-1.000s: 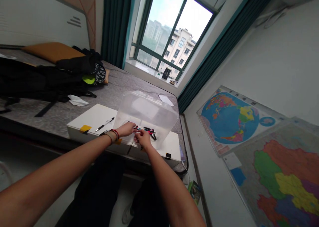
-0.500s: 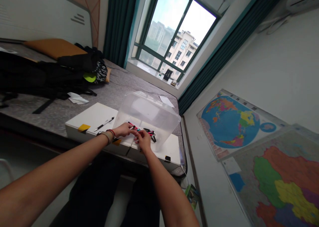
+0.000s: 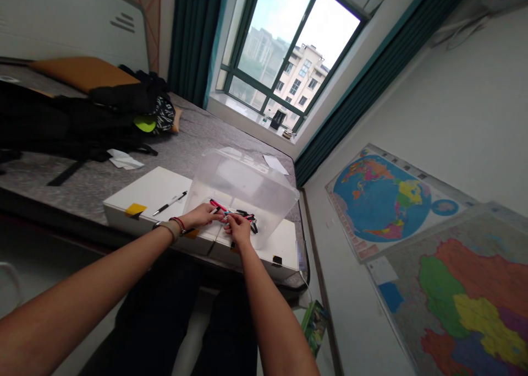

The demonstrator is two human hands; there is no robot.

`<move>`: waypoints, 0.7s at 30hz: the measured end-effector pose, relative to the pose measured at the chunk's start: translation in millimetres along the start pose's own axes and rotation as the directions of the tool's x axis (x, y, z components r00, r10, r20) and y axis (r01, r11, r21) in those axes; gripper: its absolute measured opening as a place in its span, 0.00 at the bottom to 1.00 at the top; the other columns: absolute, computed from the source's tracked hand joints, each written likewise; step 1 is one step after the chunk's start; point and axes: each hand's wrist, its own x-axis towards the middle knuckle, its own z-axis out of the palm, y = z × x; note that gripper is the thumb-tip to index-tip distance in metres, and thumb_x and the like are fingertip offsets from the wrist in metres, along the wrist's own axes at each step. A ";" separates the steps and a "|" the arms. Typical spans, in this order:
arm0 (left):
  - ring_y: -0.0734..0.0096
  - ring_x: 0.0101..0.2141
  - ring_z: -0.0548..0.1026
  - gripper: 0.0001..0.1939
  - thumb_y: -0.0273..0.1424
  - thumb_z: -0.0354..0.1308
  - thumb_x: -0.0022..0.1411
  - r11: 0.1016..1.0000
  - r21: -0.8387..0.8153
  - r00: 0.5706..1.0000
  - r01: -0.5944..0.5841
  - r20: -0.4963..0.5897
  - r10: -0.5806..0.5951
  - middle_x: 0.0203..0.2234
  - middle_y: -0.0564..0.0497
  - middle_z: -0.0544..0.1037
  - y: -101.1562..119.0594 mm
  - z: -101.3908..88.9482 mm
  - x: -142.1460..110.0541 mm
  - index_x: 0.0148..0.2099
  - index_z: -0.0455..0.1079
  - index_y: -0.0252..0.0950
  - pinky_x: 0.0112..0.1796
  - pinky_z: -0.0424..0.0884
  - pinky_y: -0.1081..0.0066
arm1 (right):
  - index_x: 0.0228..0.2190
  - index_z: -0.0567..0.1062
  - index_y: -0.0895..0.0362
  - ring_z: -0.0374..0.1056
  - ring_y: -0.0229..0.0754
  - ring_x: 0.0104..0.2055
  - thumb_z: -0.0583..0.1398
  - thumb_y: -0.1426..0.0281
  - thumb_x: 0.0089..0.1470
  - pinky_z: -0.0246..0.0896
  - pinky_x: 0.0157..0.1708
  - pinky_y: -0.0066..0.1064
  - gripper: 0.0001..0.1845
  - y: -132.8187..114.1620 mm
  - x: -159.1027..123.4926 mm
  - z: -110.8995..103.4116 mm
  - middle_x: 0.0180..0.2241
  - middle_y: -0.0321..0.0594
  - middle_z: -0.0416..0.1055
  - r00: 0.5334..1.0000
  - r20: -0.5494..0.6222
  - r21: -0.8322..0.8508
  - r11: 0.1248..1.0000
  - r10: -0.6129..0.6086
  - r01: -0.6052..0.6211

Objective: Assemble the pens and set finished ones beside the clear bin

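Observation:
My left hand (image 3: 201,215) has its fingers closed around what looks like a pen (image 3: 215,210), its body partly hidden by the fingers. Close beside it, my right hand (image 3: 239,228) is pinched, its fingertips nearly meeting those of the left; the small part between them cannot be made out. Just behind both hands lie several pens (image 3: 246,215), red, black and teal, at the mouth of a translucent plastic box (image 3: 243,179) tipped on its side. Left of my left hand, a black-and-white pen (image 3: 170,203) rests on a white box (image 3: 148,188).
A second white box (image 3: 284,242) lies under the right side of the plastic box. Crumpled paper (image 3: 124,159) and black bags (image 3: 61,120) are on the grey bed surface (image 3: 198,128). A wall with maps (image 3: 381,200) rises at the right.
My hands stay together in front of the pens with only slight finger movement. The view has shifted a little; the pen on the white box and the plastic box have not been moved.

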 end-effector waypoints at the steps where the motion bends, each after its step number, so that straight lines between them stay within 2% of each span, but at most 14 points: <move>1: 0.76 0.19 0.58 0.29 0.56 0.59 0.48 1.000 0.001 1.000 -0.003 0.008 0.003 0.15 0.56 0.64 -0.4 -0.1 0.0 0.34 0.75 0.32 0.22 0.51 0.73 | 0.40 0.78 0.57 0.71 0.37 0.23 0.64 0.62 0.50 0.72 0.23 0.27 0.16 -0.1 -0.2 -0.1 0.29 0.38 0.77 1.000 0.002 0.000 1.000 -0.002 0.002; 5: 0.76 0.19 0.57 0.29 0.53 0.59 0.50 1.000 0.010 0.999 -0.028 0.037 0.027 0.15 0.58 0.61 -2.3 -0.6 -0.8 0.43 0.76 0.33 0.22 0.50 0.73 | 0.39 0.79 0.58 0.70 0.36 0.22 0.64 0.62 0.50 0.72 0.24 0.27 0.17 -1.3 -1.7 -0.5 0.28 0.38 0.78 0.999 0.029 0.001 1.000 -0.026 0.026; 9: 0.75 0.20 0.59 0.30 0.51 0.59 0.51 0.999 0.021 0.998 -0.050 0.036 0.049 0.16 0.57 0.64 -3.4 -0.7 -2.7 0.47 0.76 0.33 0.23 0.53 0.74 | 0.39 0.80 0.58 0.69 0.36 0.21 0.64 0.62 0.49 0.72 0.24 0.28 0.17 -2.0 -3.0 -0.1 0.27 0.38 0.78 0.997 0.047 -0.004 0.999 -0.053 0.053; 16: 0.74 0.22 0.62 0.31 0.50 0.62 0.49 0.994 -0.007 0.994 -0.107 -0.004 0.107 0.21 0.55 0.70 -2.7 0.9 -3.3 0.48 0.75 0.32 0.25 0.57 0.74 | 0.40 0.81 0.59 0.70 0.38 0.21 0.65 0.62 0.48 0.71 0.25 0.30 0.18 -3.7 -6.2 1.7 0.27 0.39 0.78 0.998 0.046 -0.056 0.998 -0.036 0.038; 21: 0.75 0.20 0.61 0.34 0.52 0.63 0.48 0.994 -0.012 0.994 -0.106 -0.022 0.106 0.20 0.55 0.69 -1.6 1.4 -2.8 0.49 0.75 0.30 0.23 0.55 0.74 | 0.37 0.81 0.60 0.69 0.37 0.20 0.65 0.61 0.48 0.69 0.24 0.28 0.17 -3.4 -7.2 0.8 0.26 0.39 0.77 0.997 0.038 -0.050 0.997 -0.061 0.063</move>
